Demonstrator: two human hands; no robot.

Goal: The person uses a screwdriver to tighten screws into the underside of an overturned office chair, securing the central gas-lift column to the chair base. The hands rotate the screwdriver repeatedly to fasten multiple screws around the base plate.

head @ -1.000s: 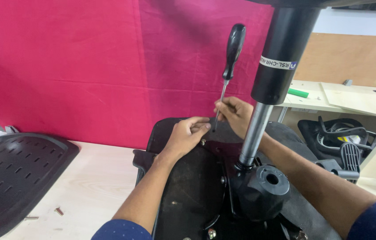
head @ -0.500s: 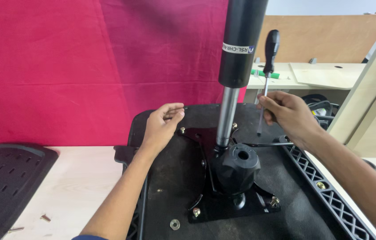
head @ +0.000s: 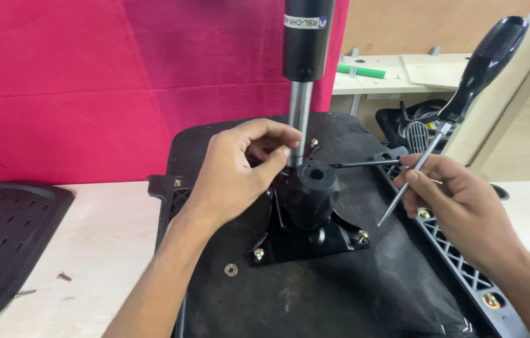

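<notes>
At the centre of the head view, an upturned black chair seat (head: 340, 294) lies flat on a pale wooden desk (head: 108, 250), its fabric-covered underside facing up. A black metal mechanism plate (head: 315, 241) is fixed to it with brass-coloured bolts, and a black cone-shaped hub rises from the plate. From the hub a shiny steel gas-lift column (head: 300, 119) stands upright, widening into a thick black cylinder that runs off the top of the frame.

Left of the column, the left hand (head: 240, 172) has its fingers curled, thumb and fingertips pinched together just beside the column's base; whatever they grip is too small to tell.

On the right side, the right hand (head: 459, 203) is loosely closed around the thin metal shaft of a screwdriver (head: 459, 100), whose black handle tilts toward the upper right corner.

At the far left, a black perforated chair back (head: 2, 238) rests on the desk. Behind everything hangs a bright pink cloth (head: 90, 81).
</notes>
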